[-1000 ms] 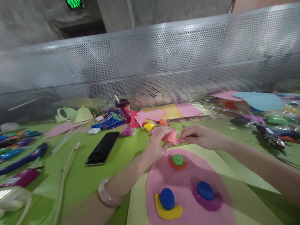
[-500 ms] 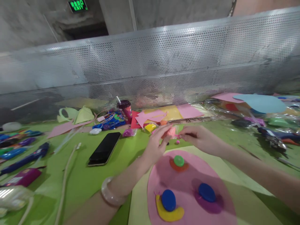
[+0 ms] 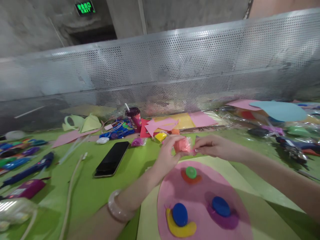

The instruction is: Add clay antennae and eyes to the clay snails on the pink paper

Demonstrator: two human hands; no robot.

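Observation:
My left hand (image 3: 167,156) is closed around a small clear packet of salmon-pink modelling clay (image 3: 183,145), held above the far edge of the pink paper oval (image 3: 200,193). At the packet's right edge, the fingertips of my right hand (image 3: 212,146) are pinched together. A bit of pink shows at these fingertips; whether it is clay or wrapper is unclear. On the oval sit a green cap (image 3: 191,172) over an orange clay piece, a blue cap (image 3: 180,214) on a yellow clay crescent (image 3: 183,229), and another blue cap (image 3: 221,206) on purple clay (image 3: 226,221).
A black phone (image 3: 112,159) lies left of my left hand, with a white cable (image 3: 72,190) beyond it. Behind are a drink cup (image 3: 134,117), blue scissors (image 3: 120,130) and paper scraps. Glue guns (image 3: 30,170) lie left; plastic bags and blue paper (image 3: 280,110) lie right.
The clay packet has turned and shows more fully between my hands. My left fingers have shifted slightly down and left around it; my right hand stays at its edge.

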